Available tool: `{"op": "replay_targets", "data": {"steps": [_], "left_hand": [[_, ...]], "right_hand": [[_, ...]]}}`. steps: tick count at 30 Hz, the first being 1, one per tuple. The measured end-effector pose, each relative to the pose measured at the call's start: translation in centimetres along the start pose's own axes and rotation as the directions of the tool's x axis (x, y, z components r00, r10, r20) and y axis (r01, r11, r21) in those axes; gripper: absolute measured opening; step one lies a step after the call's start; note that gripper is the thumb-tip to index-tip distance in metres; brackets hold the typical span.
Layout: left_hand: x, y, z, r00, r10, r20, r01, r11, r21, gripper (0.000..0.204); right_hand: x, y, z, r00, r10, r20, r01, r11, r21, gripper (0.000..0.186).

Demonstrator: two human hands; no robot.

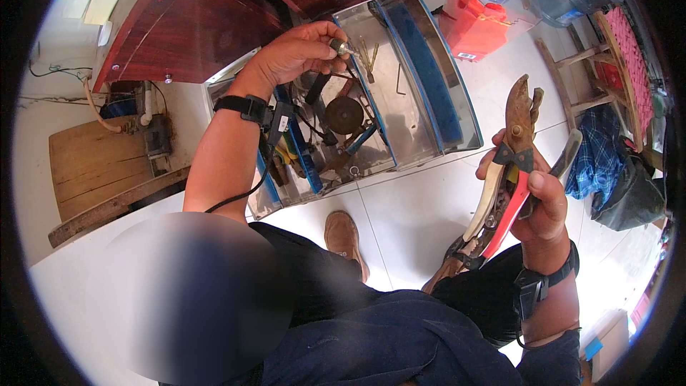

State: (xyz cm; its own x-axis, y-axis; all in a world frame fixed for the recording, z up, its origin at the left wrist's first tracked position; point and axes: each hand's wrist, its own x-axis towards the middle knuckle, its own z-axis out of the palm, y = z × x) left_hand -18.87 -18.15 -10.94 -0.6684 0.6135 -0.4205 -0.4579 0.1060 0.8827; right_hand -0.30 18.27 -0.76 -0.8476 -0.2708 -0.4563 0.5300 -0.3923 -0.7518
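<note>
My left hand [289,53] is closed in a pinch on a small metal fitting [339,47], its exact kind unclear. It hangs over an open clear case with blue edges [434,144]. Below it in the case lie a dark round disc [344,115] and several jumbled tools. Thin gold-coloured bits [369,61] and a hex key [399,80] rest in the compartment to its right. Out on the right, my right hand [543,207] grips rusty snips [519,129] with a red and a white handle, jaws pointing up. A grey handle [568,157] also sticks out by that hand.
Dark red cabinet doors [207,21] stand beyond my left arm. A red container [475,25] sits at the far right, near a wooden chair [593,53] and a blue checked cloth [597,146]. A wooden board [100,164] leans at the left. My shoe [341,239] is close to the case.
</note>
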Motion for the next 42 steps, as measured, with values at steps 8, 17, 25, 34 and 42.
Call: {"op": "replay_targets", "data": {"steps": [8,17,25,34,42], "left_hand": [[0.6,-0.3,-0.1,0.999,0.012,-0.04,-0.012,1.0,0.009,0.024],[2.5,-0.2,1.4,0.98,0.026,-0.197,-0.02,0.999,0.035,0.016],[7.5,-2.3,5.4,0.903,0.397,-0.16,0.18,-0.013,0.984,0.023],[9.6,-2.3,7.4,0.937,0.182,-0.298,0.318,-0.09,0.944,0.018],[10.2,-1.9,7.5,0.905,0.159,-0.394,0.407,-0.056,0.912,0.02]], "right_hand": [[0.1,-0.3,0.0,1.0,0.015,-0.002,-0.015,1.0,-0.007,0.082],[0.2,-0.2,-0.1,1.0,0.004,0.019,-0.004,1.0,0.001,0.082],[0.0,-0.3,-0.2,0.999,-0.014,-0.033,0.014,1.0,0.003,0.081],[0.0,-0.3,-1.2,0.999,-0.045,-0.029,0.044,0.998,-0.045,0.08],[0.1,-0.2,-1.8,0.997,-0.069,0.016,0.07,0.996,-0.049,0.076]]}}
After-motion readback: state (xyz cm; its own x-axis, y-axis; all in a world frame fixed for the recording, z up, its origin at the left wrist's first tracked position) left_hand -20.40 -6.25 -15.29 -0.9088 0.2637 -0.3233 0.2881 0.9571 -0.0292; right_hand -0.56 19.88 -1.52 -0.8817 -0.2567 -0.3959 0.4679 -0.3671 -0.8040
